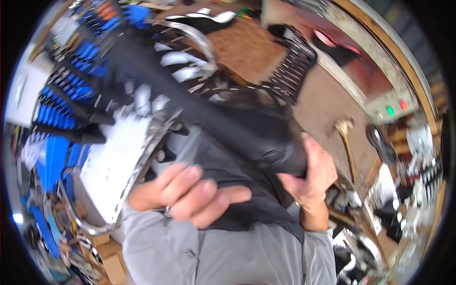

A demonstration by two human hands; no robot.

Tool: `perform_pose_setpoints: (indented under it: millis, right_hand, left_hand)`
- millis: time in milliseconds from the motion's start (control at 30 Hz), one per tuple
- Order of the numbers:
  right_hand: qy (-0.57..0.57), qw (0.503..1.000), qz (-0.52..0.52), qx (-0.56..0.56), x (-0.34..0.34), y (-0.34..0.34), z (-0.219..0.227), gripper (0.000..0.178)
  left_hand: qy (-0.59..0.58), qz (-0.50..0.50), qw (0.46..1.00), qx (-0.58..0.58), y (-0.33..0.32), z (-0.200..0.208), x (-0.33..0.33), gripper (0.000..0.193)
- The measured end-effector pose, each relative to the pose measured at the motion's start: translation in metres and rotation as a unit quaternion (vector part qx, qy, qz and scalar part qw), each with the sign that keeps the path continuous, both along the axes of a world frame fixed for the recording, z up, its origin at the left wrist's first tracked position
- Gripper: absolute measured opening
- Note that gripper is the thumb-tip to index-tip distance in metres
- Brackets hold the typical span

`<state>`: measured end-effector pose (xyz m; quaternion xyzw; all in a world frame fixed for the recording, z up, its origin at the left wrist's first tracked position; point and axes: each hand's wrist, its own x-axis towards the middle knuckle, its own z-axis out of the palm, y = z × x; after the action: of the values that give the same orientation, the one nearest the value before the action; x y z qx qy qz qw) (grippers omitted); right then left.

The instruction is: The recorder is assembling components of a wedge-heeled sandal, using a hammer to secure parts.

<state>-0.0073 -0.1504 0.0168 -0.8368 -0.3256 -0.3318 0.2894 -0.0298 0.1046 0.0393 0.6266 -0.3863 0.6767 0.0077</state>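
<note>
A long black leather piece that looks like a tall boot [228,126] slants across the view from upper left to centre right, blurred by motion. My right hand [317,172] grips its lower right end, thumb on the near side and fingers wrapped over the end. In front of my body, apart from the boot, my left hand [202,197] hangs in the air. One of its fingers stretches to the right while the others are loosely curled, and nothing shows in them. A black apron or cloth [237,204] lies over my lap below the boot.
Blue racks [61,111] with black boots stand at left beside a white board [111,166]. A hammer [347,147] and a black brush-like object [380,145] lie on the brown bench at right. Beyond them is a machine with green and red buttons [396,108]. A black slatted rack [292,64] stands ahead.
</note>
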Motion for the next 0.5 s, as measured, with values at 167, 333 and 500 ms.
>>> perform_pose_setpoints:
  millis: [167,333,500]
  right_hand:
    - [-0.087,0.993,0.065,0.051,0.009,0.074,-0.010,0.065]
    - [-0.043,0.910,0.412,0.033,-0.023,0.163,-0.010,0.052]
    - [0.081,0.850,0.519,-0.036,-0.013,0.189,-0.041,0.039]
  left_hand:
    - [0.634,-0.333,0.505,-0.482,-0.011,-0.045,-0.047,0.107]
    - [0.439,-0.178,0.491,-0.731,0.030,-0.020,-0.104,0.073]
    - [0.228,0.067,0.657,-0.715,0.121,-0.039,-0.195,0.070]
